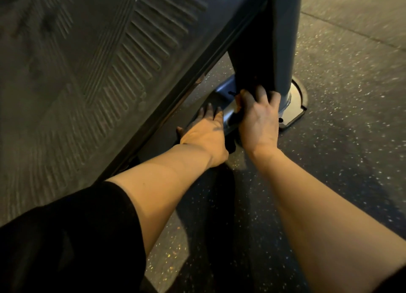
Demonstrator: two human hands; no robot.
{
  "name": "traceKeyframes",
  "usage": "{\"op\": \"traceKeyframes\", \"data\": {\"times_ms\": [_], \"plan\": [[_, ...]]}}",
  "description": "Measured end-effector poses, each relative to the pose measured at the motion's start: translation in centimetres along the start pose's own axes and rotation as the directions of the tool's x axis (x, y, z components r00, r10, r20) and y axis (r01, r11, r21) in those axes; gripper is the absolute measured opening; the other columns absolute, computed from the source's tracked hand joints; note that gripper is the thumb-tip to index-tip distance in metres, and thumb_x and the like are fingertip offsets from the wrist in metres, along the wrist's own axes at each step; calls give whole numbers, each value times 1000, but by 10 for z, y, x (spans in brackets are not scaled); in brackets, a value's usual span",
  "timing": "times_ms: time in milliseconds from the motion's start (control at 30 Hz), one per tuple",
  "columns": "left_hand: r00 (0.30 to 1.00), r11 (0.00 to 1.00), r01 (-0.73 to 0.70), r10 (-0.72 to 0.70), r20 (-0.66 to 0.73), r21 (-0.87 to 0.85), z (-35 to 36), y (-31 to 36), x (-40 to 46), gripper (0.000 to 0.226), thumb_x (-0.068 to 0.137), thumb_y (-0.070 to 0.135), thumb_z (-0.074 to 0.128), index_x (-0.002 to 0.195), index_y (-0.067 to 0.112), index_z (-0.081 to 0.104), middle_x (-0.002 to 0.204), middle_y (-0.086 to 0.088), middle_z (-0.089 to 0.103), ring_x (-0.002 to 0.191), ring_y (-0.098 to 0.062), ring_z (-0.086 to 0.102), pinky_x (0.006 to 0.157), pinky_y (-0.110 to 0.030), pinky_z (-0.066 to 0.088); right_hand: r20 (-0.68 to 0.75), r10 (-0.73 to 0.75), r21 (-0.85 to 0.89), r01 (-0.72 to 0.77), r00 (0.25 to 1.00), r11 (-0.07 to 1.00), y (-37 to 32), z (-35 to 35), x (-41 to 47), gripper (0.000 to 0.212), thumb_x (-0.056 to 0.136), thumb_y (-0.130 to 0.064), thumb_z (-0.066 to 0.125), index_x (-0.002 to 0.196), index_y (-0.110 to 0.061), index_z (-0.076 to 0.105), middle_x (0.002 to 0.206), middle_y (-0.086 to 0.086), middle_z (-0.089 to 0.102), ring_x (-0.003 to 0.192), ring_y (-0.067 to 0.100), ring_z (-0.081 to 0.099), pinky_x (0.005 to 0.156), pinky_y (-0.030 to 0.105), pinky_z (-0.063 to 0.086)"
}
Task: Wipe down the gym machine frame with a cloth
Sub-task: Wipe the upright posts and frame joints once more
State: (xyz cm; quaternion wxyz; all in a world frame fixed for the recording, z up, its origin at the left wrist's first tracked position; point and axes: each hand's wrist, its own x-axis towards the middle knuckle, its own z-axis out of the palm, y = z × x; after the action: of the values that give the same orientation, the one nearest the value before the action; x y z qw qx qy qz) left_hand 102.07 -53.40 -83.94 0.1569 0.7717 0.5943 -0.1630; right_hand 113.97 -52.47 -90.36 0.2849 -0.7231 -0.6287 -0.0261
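From a black sleeve (66,237), the left hand (204,134) lies flat with fingers straight on the machine's dark base, while just beyond it the right hand (259,119) grips a dark cloth (236,113) against the foot of the grey frame post (283,39) on the speckled floor (329,149).

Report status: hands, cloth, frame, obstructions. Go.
Right hand grips dark cloth against the frame post, near its foot. Left hand flat, fingers straight, low by the base plate. Ribbed panel overhangs on the left; nothing blocks the post.
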Motion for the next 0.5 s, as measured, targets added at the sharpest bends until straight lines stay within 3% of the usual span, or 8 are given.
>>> {"op": "traceKeyframes", "data": {"times_ms": [133,233,300,367,400,500], "plan": [[1000,999,-15,14,10,30,0,0,4,102,81,22,68,155,16,-1,162,-8,-10,150,-24,-4,117,-51,22,-9,59,13,-59,998,998,1,5,-8,43,93,-8,55,135,-13,54,142,17,44,109,40,45,94,40,41],[1000,999,-18,17,11,48,1,0,7,101,82,23,67,155,13,-2,162,-11,-10,150,-27,-3,118,-50,22,-127,200,179,-176,972,968,8,5,-15,38,82,-2,60,119,-4,63,129,19,55,104,41,50,91,40,42],[1000,999,-12,12,2,39,2,1,7,101,83,24,68,155,14,-2,162,-11,-9,150,-26,-3,118,-50,22,-200,432,317,-359,880,878,16,2,-19,32,82,0,52,111,0,65,123,20,58,102,42,50,89,38,38],[1000,1000,-4,4,-3,17,2,2,5,103,81,24,70,155,16,-1,162,-8,-10,150,-25,-3,118,-50,21,-198,651,389,-551,732,738,32,-1,-15,35,86,0,47,117,0,63,131,19,53,105,41,49,92,35,34],[1000,1000,5,-5,-10,1,4,1,5,104,80,22,71,155,17,-1,162,-7,-11,150,-24,-4,118,-51,21,-162,704,394,-609,691,689,42,-1,-8,39,88,-1,47,124,-1,60,137,18,49,110,41,48,96,34,33],[999,1000,28,-28,-34,-1,8,0,6,106,78,19,72,155,21,-1,162,-3,-11,150,-23,-4,118,-53,21,160,614,444,-612,773,655,64,-2,14,47,84,1,51,131,-2,54,141,16,47,123,37,48,107,32,32]]}}
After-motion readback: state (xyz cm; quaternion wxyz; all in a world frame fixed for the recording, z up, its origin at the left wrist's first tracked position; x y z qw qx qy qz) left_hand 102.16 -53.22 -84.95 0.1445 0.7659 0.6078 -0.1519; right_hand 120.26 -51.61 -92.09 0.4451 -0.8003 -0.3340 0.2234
